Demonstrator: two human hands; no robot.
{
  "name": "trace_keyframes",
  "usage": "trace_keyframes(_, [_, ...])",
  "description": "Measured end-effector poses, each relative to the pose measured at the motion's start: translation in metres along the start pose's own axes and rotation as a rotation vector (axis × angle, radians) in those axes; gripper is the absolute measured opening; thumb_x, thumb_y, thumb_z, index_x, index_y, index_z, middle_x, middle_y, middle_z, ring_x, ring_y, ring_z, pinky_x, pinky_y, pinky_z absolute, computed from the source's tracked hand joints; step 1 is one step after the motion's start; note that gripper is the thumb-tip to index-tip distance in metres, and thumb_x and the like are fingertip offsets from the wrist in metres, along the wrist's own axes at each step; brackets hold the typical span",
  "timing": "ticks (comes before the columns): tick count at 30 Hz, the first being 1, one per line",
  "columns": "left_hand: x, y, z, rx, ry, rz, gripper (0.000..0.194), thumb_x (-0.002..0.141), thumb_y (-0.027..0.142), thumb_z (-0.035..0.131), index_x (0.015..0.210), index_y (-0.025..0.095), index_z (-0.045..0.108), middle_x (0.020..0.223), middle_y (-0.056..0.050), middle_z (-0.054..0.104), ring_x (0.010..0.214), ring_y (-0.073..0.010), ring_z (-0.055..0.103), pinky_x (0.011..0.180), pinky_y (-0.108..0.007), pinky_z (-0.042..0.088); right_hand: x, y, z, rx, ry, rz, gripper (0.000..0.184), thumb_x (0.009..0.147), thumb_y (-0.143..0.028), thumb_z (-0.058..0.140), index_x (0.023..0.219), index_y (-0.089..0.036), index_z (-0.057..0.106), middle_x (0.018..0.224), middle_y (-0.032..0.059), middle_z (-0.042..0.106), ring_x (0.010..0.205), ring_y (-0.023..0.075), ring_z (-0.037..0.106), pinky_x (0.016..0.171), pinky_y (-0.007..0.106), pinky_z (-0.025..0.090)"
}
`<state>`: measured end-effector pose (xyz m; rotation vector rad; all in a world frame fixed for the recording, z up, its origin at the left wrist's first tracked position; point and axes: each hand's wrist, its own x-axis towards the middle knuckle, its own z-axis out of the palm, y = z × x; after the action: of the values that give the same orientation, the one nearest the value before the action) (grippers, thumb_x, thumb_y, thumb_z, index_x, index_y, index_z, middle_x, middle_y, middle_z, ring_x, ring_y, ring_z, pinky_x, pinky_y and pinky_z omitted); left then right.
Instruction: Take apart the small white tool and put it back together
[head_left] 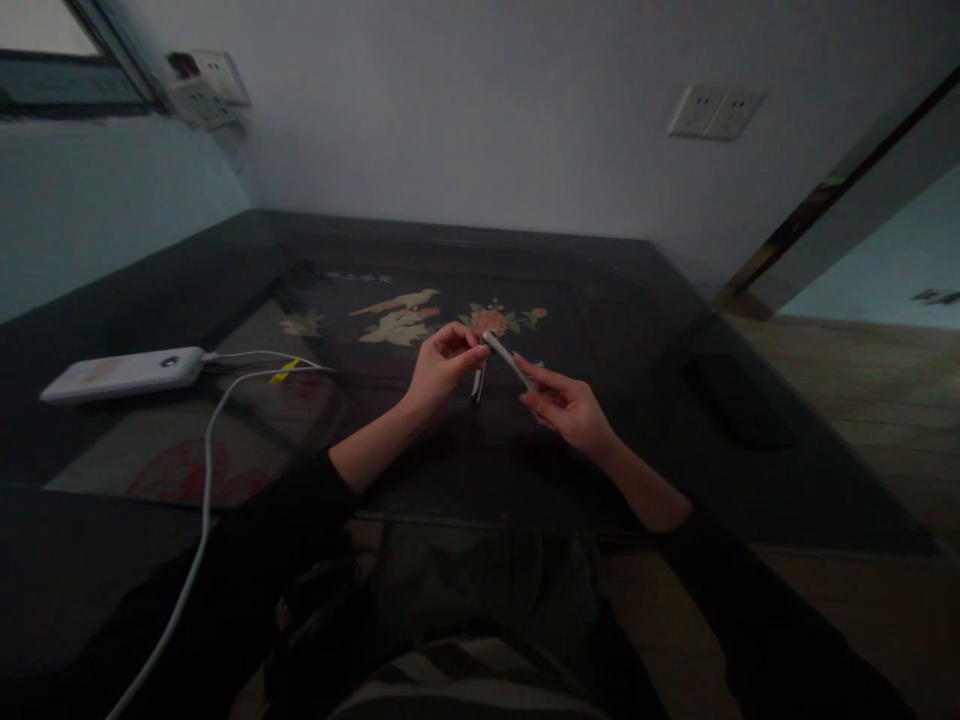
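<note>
Above the dark table, my right hand (566, 405) pinches one end of a slim pale bar (510, 362), which slants up and left toward my other hand. The thumb and fingers of my left hand (445, 365) are closed at the bar's far end. Below those fingertips hangs a short, narrow white-and-black piece (478, 384). Whether the two pale pieces are joined is hidden by my fingers, and their exact kind is too small and dim to make out.
A white power bank (124, 373) lies at the left, with a white cable (208, 480) bearing a yellow tag (285, 371). A dark flat object (735, 400) rests at the right. The table's inlaid top (405, 240) meets a wall with sockets (716, 111).
</note>
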<state>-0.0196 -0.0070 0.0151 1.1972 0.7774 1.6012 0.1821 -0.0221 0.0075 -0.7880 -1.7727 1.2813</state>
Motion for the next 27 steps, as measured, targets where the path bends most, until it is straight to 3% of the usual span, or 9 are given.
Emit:
trace_keyframes(6, [0.0, 0.002, 0.001, 0.002, 0.005, 0.007, 0.035, 0.062, 0.032, 0.085, 0.067, 0.017, 0.054, 0.072, 0.002, 0.061, 0.062, -0.0072, 0.056, 0.057, -0.019, 0.049, 0.002, 0.003, 0.0, 0.058, -0.011, 0.001, 0.052, 0.085, -0.026, 0.065, 0.136, -0.025, 0.058, 0.064, -0.0062, 0.04, 0.046, 0.0056, 0.031, 0.04, 0.021, 0.025])
trace_keyframes(18, [-0.002, 0.002, 0.002, -0.037, 0.005, -0.045, 0.03, 0.06, 0.028, 0.085, 0.066, 0.016, 0.057, 0.078, 0.0, 0.066, 0.06, -0.0057, 0.053, 0.055, -0.017, 0.046, 0.006, 0.01, -0.006, -0.081, 0.112, -0.003, 0.054, 0.085, -0.025, 0.063, 0.139, -0.022, 0.056, 0.065, -0.0055, 0.04, 0.047, 0.006, 0.031, 0.041, 0.021, 0.024])
trace_keyframes(27, [0.001, 0.0, 0.0, -0.016, 0.005, -0.014, 0.032, 0.06, 0.029, 0.085, 0.066, 0.016, 0.055, 0.073, 0.002, 0.062, 0.063, -0.007, 0.056, 0.057, -0.017, 0.045, 0.002, 0.008, -0.002, -0.004, 0.021, -0.009, 0.051, 0.086, -0.024, 0.064, 0.137, -0.024, 0.058, 0.064, -0.0064, 0.038, 0.046, 0.005, 0.027, 0.04, 0.021, 0.021])
